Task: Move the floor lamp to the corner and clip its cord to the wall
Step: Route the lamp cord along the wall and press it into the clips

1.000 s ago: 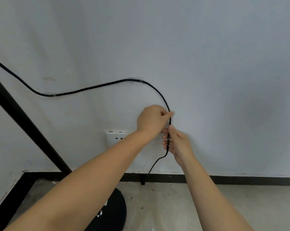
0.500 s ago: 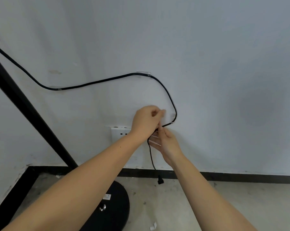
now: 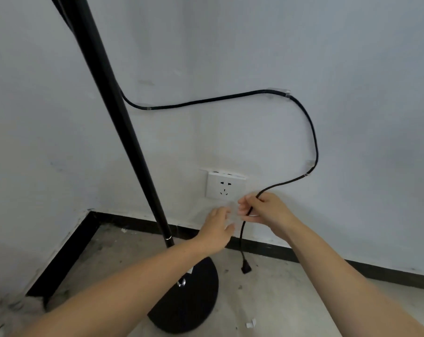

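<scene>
The black floor lamp stands in the corner, its pole (image 3: 123,132) leaning up from a round base (image 3: 194,300). Its black cord (image 3: 313,139) runs along the wall through three clear clips: a left clip (image 3: 146,107), a top clip (image 3: 279,91) and a lower right clip (image 3: 309,167). My right hand (image 3: 267,210) pinches the cord below the lower clip. The plug (image 3: 245,268) dangles from it just above the floor. My left hand (image 3: 217,229) sits beside the right one, fingers apart and blurred, with nothing clearly in it.
A white wall socket (image 3: 225,188) is mounted just above my hands. A black skirting board (image 3: 352,266) runs along both walls and meets at the corner (image 3: 91,212). Small white paper scraps (image 3: 251,323) lie on the concrete floor.
Both hands dropped from the bend in the cord to below the socket. My left hand let go of the cord. The cord now sits in a third clip at the lower right.
</scene>
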The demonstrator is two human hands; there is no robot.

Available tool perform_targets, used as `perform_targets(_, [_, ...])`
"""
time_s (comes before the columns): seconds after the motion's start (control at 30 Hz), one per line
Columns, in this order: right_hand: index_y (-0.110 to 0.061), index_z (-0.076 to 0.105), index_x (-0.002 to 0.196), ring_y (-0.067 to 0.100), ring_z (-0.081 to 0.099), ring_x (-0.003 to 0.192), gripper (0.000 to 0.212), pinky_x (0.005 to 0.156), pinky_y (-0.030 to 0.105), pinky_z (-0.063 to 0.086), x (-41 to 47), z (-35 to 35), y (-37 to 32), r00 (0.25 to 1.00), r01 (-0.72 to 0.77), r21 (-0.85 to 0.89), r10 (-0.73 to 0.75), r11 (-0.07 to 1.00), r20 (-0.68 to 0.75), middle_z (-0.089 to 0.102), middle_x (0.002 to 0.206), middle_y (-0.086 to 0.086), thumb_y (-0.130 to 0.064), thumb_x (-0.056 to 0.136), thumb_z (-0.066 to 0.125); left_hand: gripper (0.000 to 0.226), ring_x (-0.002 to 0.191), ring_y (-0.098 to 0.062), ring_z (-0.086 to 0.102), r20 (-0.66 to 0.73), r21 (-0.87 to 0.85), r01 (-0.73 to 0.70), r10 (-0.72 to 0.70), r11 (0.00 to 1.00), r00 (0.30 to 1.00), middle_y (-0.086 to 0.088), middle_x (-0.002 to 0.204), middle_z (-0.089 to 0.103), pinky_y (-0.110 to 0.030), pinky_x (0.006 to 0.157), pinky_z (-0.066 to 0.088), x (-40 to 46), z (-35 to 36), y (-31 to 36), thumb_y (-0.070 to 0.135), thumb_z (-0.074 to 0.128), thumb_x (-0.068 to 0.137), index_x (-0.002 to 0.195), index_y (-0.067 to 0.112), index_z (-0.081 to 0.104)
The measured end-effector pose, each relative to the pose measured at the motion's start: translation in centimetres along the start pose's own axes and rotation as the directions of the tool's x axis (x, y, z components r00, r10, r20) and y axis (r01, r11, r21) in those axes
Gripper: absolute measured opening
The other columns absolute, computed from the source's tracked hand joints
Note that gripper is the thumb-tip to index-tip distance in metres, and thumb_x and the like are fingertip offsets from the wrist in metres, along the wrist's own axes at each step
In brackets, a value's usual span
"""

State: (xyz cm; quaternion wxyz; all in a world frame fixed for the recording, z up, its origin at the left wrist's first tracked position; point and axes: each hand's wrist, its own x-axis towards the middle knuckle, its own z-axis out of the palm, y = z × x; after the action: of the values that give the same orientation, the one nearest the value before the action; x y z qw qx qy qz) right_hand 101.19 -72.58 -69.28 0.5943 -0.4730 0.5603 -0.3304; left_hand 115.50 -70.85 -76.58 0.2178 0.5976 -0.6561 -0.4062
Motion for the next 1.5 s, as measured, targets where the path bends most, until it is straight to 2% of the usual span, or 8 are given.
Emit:
perform_targets(0.23, [0.001, 0.059, 0.088, 0.021, 0.07, 0.074, 0.033, 0.068, 0.024, 0.061, 1.1, 1.3, 1.9, 0.997, -0.013, 0.089, 0.006, 0.996, 0.075, 0.067, 0.081, 0.017, -0.014, 0.102, 0.032, 0.024, 0.114, -0.011, 0.051, 0.231, -0.35, 0.259, -0.185, 0.9, 0.955, 0.011, 0.107, 0.062, -0.027, 0.094, 0.033, -1.1, 0.8, -1.7, 0.026, 0.043, 0.098, 0.101, 0.022, 0.066])
perform_targets(0.43, [0.001, 0.057, 0.09, 0.029, 0.073, 0.078, 0.034, 0.067, 0.031, 0.062, 1.8, 2.0, 2.6, 0.991, -0.045, 0.366, -0.003, 0.929, 0.131, 0.072, 0.075, 0.019, -0.018, 0.102, 0.031, 0.035, 0.119, -0.004, 0.04, 0.083, -0.27, 0.069, -0.048, 0.96, 0.995, 0.012, 0.124, 0.046, -0.024, 0.098, 0.03, -0.9, 0.9, -2.2, 0.025, 0.049, 0.095, 0.13, 0.024, 0.048])
perform_targets(0.5, [-0.001, 0.056, 0.088, 0.029, 0.073, 0.076, 0.035, 0.066, 0.032, 0.062, 1.9, 2.2, 2.6, 0.992, -0.023, 0.421, -0.031, 0.907, 0.12, 0.073, 0.07, 0.015, -0.02, 0.102, 0.031, 0.019, 0.112, -0.008, 0.048, 0.122, -0.24, 0.059, -0.03, 0.969, 0.992, 0.009, 0.115, 0.055, -0.026, 0.097, 0.036, -0.6, 1.3, -2.1, 0.025, 0.046, 0.096, 0.106, 0.026, 0.062])
perform_targets(0.73, [-0.007, 0.059, 0.08, 0.023, 0.068, 0.08, 0.027, 0.06, 0.029, 0.061, 2.3, -0.3, 4.5, 0.996, -0.003, 0.064, 0.008, 0.998, -0.089, 0.066, 0.085, 0.012, -0.022, 0.098, 0.044, 0.03, 0.067, -0.008, 0.054, -0.022, -0.266, 0.13, -0.141, 0.955, 0.99, 0.003, 0.066, 0.058, -0.025, 0.07, 0.041, -0.3, -0.1, -4.5, 0.014, 0.042, 0.098, 0.07, 0.021, 0.052])
perform_targets(0.9, [-0.008, 0.066, 0.079, 0.013, 0.067, 0.053, 0.017, 0.048, 0.024, 0.057, 3.3, -0.5, 4.7, 0.989, -0.138, -0.016, 0.137, 0.99, -0.053, 0.065, 0.073, 0.011, -0.016, 0.091, 0.058, 0.018, 0.073, -0.005, 0.051, -0.235, -0.193, 0.153, -0.197, 0.969, 0.952, 0.007, 0.078, 0.056, -0.015, 0.064, 0.037, 0.8, -0.2, -4.5, 0.022, 0.047, 0.096, 0.093, 0.012, 0.062])
perform_targets(1.03, [-0.002, 0.068, 0.083, 0.012, 0.067, 0.048, 0.015, 0.046, 0.022, 0.057, 4.8, 1.2, 4.2, 0.989, -0.136, -0.014, 0.135, 0.991, -0.059, 0.068, 0.069, 0.013, -0.012, 0.09, 0.06, 0.023, 0.09, -0.02, 0.059, -0.353, -0.278, 0.228, -0.32, 0.933, 0.879, 0.0, 0.091, 0.062, -0.038, 0.088, 0.047, 2.6, -0.2, -4.1, 0.029, 0.052, 0.093, 0.1, 0.011, 0.065])
perform_targets(1.27, [-0.002, 0.067, 0.079, 0.017, 0.07, 0.055, 0.015, 0.052, 0.028, 0.061, 5.8, 2.6, 5.3, 0.982, -0.136, 0.191, 0.158, 0.972, -0.103, 0.069, 0.07, 0.015, -0.014, 0.086, 0.065, 0.019, 0.073, -0.016, 0.054, -0.367, -0.512, 0.19, -0.413, 0.838, 0.834, 0.004, 0.07, 0.057, -0.029, 0.068, 0.043, 4.3, 0.6, -4.7, 0.027, 0.058, 0.09, 0.077, 0.014, 0.06])
perform_targets(1.5, [-0.001, 0.066, 0.084, 0.019, 0.07, 0.055, 0.012, 0.049, 0.027, 0.059, 6.5, 3.0, 6.6, 0.968, -0.151, 0.139, 0.175, 0.979, -0.181, 0.07, 0.072, 0.016, -0.011, 0.087, 0.063, 0.022, 0.074, -0.007, 0.053, -0.256, -0.551, 0.24, -0.436, 0.799, 0.863, 0.002, 0.083, 0.062, -0.013, 0.061, 0.038, 4.6, 2.5, -5.6, 0.024, 0.056, 0.092, 0.096, 0.008, 0.07])
